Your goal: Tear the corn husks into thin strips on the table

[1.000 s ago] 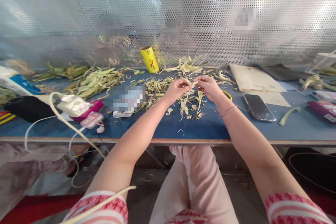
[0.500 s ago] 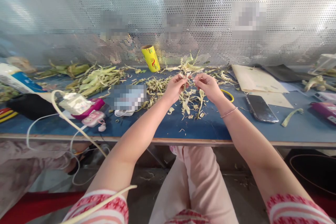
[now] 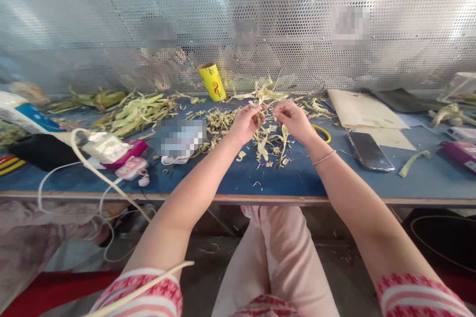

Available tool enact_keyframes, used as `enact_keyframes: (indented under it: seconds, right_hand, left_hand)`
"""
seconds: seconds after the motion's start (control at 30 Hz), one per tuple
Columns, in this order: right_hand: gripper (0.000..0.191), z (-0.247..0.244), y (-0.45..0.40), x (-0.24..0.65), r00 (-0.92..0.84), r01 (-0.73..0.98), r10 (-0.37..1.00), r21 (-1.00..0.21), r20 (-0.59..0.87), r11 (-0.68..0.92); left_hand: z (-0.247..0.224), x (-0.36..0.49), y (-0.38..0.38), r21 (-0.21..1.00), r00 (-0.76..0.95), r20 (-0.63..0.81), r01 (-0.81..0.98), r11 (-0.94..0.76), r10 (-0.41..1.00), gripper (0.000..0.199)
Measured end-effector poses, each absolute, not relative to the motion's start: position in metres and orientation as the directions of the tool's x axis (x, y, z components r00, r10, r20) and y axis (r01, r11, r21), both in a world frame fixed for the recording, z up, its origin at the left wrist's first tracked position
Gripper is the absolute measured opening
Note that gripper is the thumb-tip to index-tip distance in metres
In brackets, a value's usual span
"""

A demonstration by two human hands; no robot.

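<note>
The 2 hands, meeting at the fingertips 1 second ago, are now apart, so the work seems to rest with the left hand (image 3: 245,124). Its grip pinches a pale plant strip (image 3: 259,120) above the worktop (image 3: 275,185). The right hand's (image 3: 293,119) fingertips nearly meet; I cannot tell if they hold anything.

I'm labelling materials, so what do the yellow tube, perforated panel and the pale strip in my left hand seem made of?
Yellow tube: probably cardboard, glossy print outside; brown rim.
Perforated panel: likely metal, silvery with bright reflections.
Pale strip in your left hand: apparently plant matter, matte; thin, leafy.
</note>
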State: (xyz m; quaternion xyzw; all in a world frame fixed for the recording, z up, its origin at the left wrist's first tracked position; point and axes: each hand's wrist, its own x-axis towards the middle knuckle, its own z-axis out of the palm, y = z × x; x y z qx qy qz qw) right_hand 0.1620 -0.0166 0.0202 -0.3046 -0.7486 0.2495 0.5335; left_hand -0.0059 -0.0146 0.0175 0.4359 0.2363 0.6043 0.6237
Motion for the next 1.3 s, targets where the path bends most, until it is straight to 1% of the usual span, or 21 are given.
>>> enact_keyframes:
  seconds: [0.13,0.23,0.3,0.37,0.47,0.53,0.63,0.73,0.9,1.03,1.17,1.3]
  right_hand:
    - [0.004,0.024,-0.025,0.159,-0.181,0.268,0.682,-0.631,0.709,0.728]
    - [0.003,0.029,-0.034,0.156,-0.169,0.271,0.665,-0.615,0.727,0.741]
    - [0.005,0.03,-0.038,0.154,-0.179,0.235,0.67,-0.63,0.72,0.74]
    - [0.008,0.03,-0.04,0.152,-0.2,0.166,0.694,-0.674,0.692,0.72]
    - [0.015,0.029,-0.039,0.15,-0.231,0.045,0.741,-0.754,0.63,0.655]
    - [0.017,0.029,-0.038,0.15,-0.236,0.006,0.768,-0.79,0.595,0.613]
    - [0.017,0.029,-0.037,0.15,-0.206,0.013,0.791,-0.806,0.577,0.592]
    - [0.016,0.029,-0.034,0.151,-0.172,0.06,0.791,-0.796,0.586,0.603]
    - [0.016,0.026,-0.031,0.151,-0.186,0.114,0.803,-0.8,0.566,0.589]
    - [0.023,0.027,-0.032,0.151,-0.233,0.041,0.847,-0.865,0.479,0.5]
    - [0.031,0.028,-0.034,0.152,-0.303,-0.106,0.886,-0.937,0.35,0.334]
    - [0.033,0.029,-0.037,0.152,-0.357,-0.204,0.896,-0.958,0.263,0.2]
  left_hand:
    - [0.015,-0.003,-0.016,0.853,0.176,0.264,-0.501,-0.145,0.948,0.014]
    - [0.014,-0.001,-0.017,0.864,0.19,0.294,-0.471,-0.176,0.937,0.018]
    - [0.015,0.0,-0.019,0.869,0.192,0.302,-0.459,-0.186,0.934,0.02]
    - [0.015,0.001,-0.02,0.873,0.191,0.302,-0.448,-0.191,0.934,0.021]
    - [0.014,0.001,-0.02,0.88,0.189,0.299,-0.433,-0.194,0.935,0.022]
    - [0.013,0.002,-0.019,0.879,0.194,0.309,-0.432,-0.201,0.931,0.022]
    - [0.013,0.002,-0.019,0.875,0.197,0.336,-0.427,-0.228,0.921,0.022]
    - [0.014,0.002,-0.021,0.876,0.192,0.345,-0.416,-0.243,0.919,0.021]
    - [0.015,0.001,-0.022,0.877,0.203,0.343,-0.418,-0.236,0.917,0.02]
    - [0.013,0.0,-0.021,0.876,0.228,0.368,-0.411,-0.253,0.901,0.018]
    - [0.013,0.0,-0.022,0.874,0.262,0.395,-0.402,-0.272,0.881,0.017]
    - [0.014,0.0,-0.024,0.891,0.268,0.392,-0.35,-0.29,0.88,0.022]
